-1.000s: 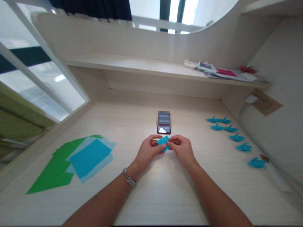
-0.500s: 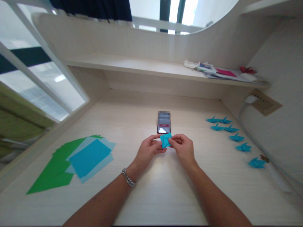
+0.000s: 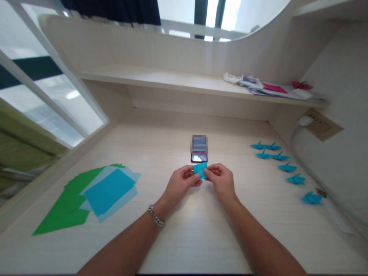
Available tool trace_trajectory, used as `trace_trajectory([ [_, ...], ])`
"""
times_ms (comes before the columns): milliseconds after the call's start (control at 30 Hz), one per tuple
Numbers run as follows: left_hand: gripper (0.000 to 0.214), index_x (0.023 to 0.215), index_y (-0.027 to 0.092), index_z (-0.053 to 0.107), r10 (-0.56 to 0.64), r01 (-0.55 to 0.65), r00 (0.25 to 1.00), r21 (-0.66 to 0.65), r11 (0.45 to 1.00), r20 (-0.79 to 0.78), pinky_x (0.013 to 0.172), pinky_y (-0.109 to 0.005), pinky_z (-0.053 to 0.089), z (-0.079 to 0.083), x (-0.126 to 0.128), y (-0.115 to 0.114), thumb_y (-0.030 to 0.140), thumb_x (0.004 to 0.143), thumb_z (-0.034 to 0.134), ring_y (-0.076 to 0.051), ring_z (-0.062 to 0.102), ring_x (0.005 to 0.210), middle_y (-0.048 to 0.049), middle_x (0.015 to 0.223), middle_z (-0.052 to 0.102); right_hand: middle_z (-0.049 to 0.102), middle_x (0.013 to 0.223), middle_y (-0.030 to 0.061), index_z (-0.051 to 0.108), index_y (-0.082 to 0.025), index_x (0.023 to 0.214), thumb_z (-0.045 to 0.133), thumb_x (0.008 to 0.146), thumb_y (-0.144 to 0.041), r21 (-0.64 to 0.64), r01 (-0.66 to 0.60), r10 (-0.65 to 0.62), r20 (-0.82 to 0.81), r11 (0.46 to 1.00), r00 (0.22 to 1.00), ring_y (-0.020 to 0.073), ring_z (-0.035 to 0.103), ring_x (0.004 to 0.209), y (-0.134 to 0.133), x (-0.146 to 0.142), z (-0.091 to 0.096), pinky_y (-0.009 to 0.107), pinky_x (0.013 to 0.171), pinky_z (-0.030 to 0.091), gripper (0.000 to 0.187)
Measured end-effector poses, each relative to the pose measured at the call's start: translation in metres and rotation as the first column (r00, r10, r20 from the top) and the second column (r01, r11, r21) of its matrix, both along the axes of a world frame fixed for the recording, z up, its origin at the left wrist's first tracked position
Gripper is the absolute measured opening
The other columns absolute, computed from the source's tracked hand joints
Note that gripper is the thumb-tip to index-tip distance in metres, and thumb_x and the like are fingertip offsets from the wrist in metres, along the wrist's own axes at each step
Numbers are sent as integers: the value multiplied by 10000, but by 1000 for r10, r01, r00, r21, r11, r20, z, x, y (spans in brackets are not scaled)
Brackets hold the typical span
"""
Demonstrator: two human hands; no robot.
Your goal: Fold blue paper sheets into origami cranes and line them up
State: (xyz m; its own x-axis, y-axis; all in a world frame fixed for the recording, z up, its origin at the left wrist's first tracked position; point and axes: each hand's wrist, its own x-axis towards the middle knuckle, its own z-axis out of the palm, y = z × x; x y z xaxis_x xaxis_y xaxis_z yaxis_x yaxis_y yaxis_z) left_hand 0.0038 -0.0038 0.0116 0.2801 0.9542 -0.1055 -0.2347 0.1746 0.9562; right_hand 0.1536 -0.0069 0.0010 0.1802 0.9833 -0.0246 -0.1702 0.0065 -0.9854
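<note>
Left hand (image 3: 179,184), right hand (image 3: 222,183) pinch paper (image 3: 200,170) edges — phone (image 3: 199,157) just beyond.

Small folded paper piece (image 3: 200,170): plain turquoise blue.
Flat paper sheets (image 3: 61,209), 9 o'clock: bright green under turquoise and pale blue.
Row of folded paper cranes (image 3: 280,156), 3 o'clock: same turquoise.
Wooden desk (image 3: 184,237): pale cream, fine grain.
Chain bracelet (image 3: 156,217): silver.
Slim phone (image 3: 199,157), 12 o'clock: dark, red rim.

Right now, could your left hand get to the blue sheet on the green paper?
Probably yes: bare desk lies between the left hand and the blue sheet, though it and the right hand pinch the folded blue paper.
</note>
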Motion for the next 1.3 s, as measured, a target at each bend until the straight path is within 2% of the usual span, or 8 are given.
trace_trajectory([
  [133, 285, 870, 105, 658, 86, -83, 992, 35, 996, -93, 667, -320, 548, -3, 0, 2, 242, 650, 776, -184, 655, 703, -90, 800, 702, 671, 636, 4, 611, -166, 845, 769, 633, -309, -28, -81, 81, -10, 996, 997, 152, 627, 583, -1, 1, 3, 288, 590, 525, 301],
  [233, 208, 798, 112, 661, 65, -54, 980, 63, 997, -189, 606, -293, 519, -5, -2, 2, 246, 668, 753, -167, 633, 627, -72, 727, 690, 677, 672, -5, 613, -181, 1004, 764, 633, -303, -8, -160, 160, 65, 987, 985, 151, 625, 607, 0, 5, 4, 280, 608, 509, 419],
  [367, 151, 708, 125, 659, 28, 15, 956, 145, 989, -291, 534, -243, 439, -5, -3, 2, 270, 725, 695, -134, 565, 559, -32, 619, 636, 676, 684, 26, 691, -161, 804, 737, 653, -351, -12, -209, 206, 251, 978, 946, 159, 610, 626, 4, 7, -1, 270, 595, 489, 248],
  [633, 212, 726, 143, 677, 133, -54, 935, 239, 969, -328, 572, -251, 449, -2, -2, 3, 348, 770, 648, -146, 569, 602, -39, 659, 654, 652, 652, 10, 669, -160, 752, 708, 676, -410, -77, -259, 267, 125, 963, 956, 134, 585, 575, 3, 8, -2, 236, 525, 473, 264],
  [867, 172, 776, 132, 702, 114, -74, 963, 166, 983, -243, 613, -264, 475, -3, -7, 7, 275, 687, 734, -156, 609, 635, -53, 718, 694, 666, 701, 15, 675, -164, 801, 676, 704, -388, -64, -207, 213, 113, 976, 970, 145, 596, 612, 2, 8, 2, 241, 533, 471, 243],
  [1100, 171, 757, 172, 737, 215, -100, 912, 318, 943, -350, 610, -260, 462, -3, -13, 8, 318, 671, 754, -172, 611, 661, -43, 713, 699, 725, 849, 37, 740, -232, 830, 692, 710, -299, 105, -231, 150, 499, 967, 853, 194, 631, 770, 0, 12, 9, 282, 646, 475, 145],
  [1200, 203, 790, 169, 739, 231, -127, 916, 311, 942, -328, 520, -239, 426, 0, -11, 6, 337, 676, 753, -144, 570, 567, -22, 615, 657, 734, 828, 36, 751, -240, 816, 680, 724, -277, 145, -183, 98, 456, 972, 884, 205, 648, 774, -2, 11, 9, 316, 705, 495, 122],
  [1300, 253, 860, 148, 724, 143, -108, 963, 162, 981, -227, 486, -240, 445, 2, -8, 4, 344, 700, 735, -149, 595, 534, -32, 599, 665, 736, 810, 36, 751, -230, 833, 676, 724, -275, 125, -163, 109, 360, 979, 927, 211, 664, 763, -3, 7, 8, 336, 713, 521, 139],
])
